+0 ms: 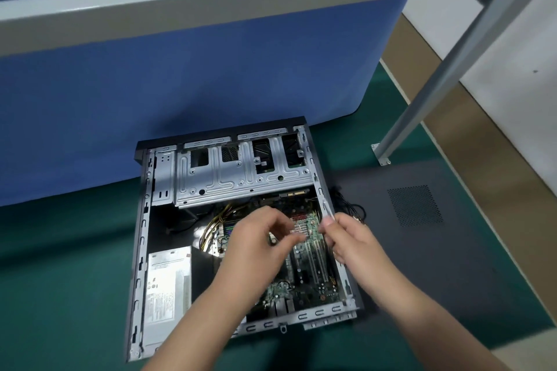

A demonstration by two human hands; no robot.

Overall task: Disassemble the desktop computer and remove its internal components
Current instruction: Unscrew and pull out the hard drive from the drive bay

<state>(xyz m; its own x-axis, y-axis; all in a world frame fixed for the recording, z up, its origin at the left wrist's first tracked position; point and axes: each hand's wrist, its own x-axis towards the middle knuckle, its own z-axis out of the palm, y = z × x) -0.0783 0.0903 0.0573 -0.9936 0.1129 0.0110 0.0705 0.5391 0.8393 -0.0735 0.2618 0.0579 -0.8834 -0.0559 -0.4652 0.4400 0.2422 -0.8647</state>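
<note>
An open desktop case [141, 250] lies flat on a green mat. Inside are a green motherboard [313, 274], a silver drive cage [241, 173] at the far end, a grey power supply [167, 286] at the near left, and yellow and black cables [215, 220]. My left hand [259, 247] hovers over the motherboard with fingers curled, pinching something small that blur hides. My right hand [351, 239] grips a thin pale tool [328, 211] at the case's right wall, its tip pointing up and away.
The removed dark side panel [422, 220] with a mesh vent lies on the mat right of the case. Black cables [352, 208] trail between them. A blue partition [180, 99] stands behind, and a grey table leg [437, 75] slants down at right.
</note>
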